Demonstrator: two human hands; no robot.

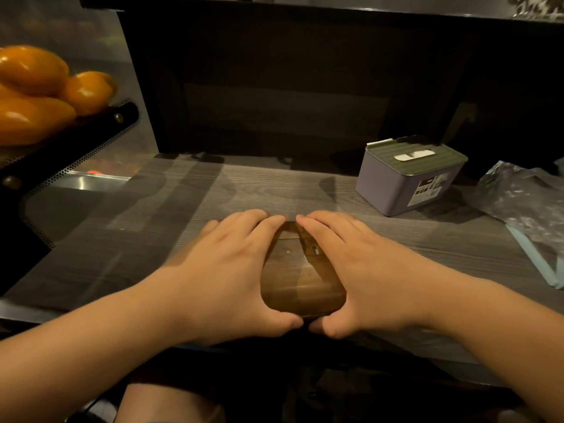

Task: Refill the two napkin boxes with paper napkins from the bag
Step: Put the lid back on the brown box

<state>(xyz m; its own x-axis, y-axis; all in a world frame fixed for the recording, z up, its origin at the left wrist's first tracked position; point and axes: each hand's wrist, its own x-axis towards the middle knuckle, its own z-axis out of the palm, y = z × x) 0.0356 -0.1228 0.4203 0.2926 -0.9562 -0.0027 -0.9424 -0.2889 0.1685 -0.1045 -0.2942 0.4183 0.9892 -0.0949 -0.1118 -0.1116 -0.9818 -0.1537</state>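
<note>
Pressing down on a brown wooden napkin box with a flat lid (300, 282), both hands lie spread over its top at the near edge of the grey wood-grain counter (183, 209).

Item 1, left hand (225, 270): fingers straight and laid flat across the left half of the wooden box, thumb hooked along its near edge. It presses rather than pinches.

Item 2, right hand (360, 267): mirrored on the right half, fingers flat, thumb at the near edge; the two sets of fingertips almost meet over the far side of the lid.

Item 3, lilac rectangular plastic napkin box with a grey-green slotted lid (409, 175): stands beyond and to the right of the wooden box, well apart from it, lid on, a white napkin showing in the slot.

Item 4, crinkled clear plastic bag (525, 203): lies to the right of the lilac box, near it. Whether napkins remain inside cannot be told.

Item 5, heap of orange-yellow fruit (39, 93): far to the left of the wooden box, behind a clear panel.

Step in hand, as a judgement: the wooden box's lid is being seated or slid; whether this opens or closes it cannot be told, and its contents are hidden. The next move calls for even pressure from both palms and a clear look at the lid seam before either hand leaves.
</note>
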